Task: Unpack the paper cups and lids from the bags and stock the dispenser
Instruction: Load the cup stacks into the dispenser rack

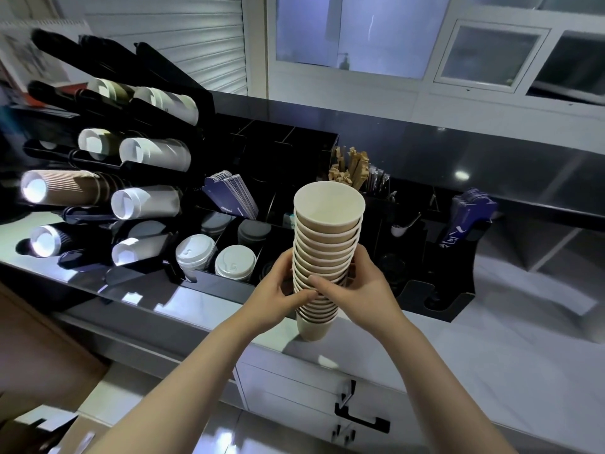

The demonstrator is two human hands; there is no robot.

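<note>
Head view: black slanted cup dispenser rack (108,152) is standing left on the white counter (491,322); my left hand (278,290) and right hand (363,286) are both gripping the tall stack of tan paper cups (327,244), blocking black lid bins (235,257).

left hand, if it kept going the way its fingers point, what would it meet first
The left hand already grips the stack of paper cups; its fingers point right, so past the stack it would likely meet the right hand.

Pale counter (510,322) under both hands. Black cup dispenser (108,178) stands on it, left of the hands; black organiser (435,296) with lids (234,262) just behind them.
</note>
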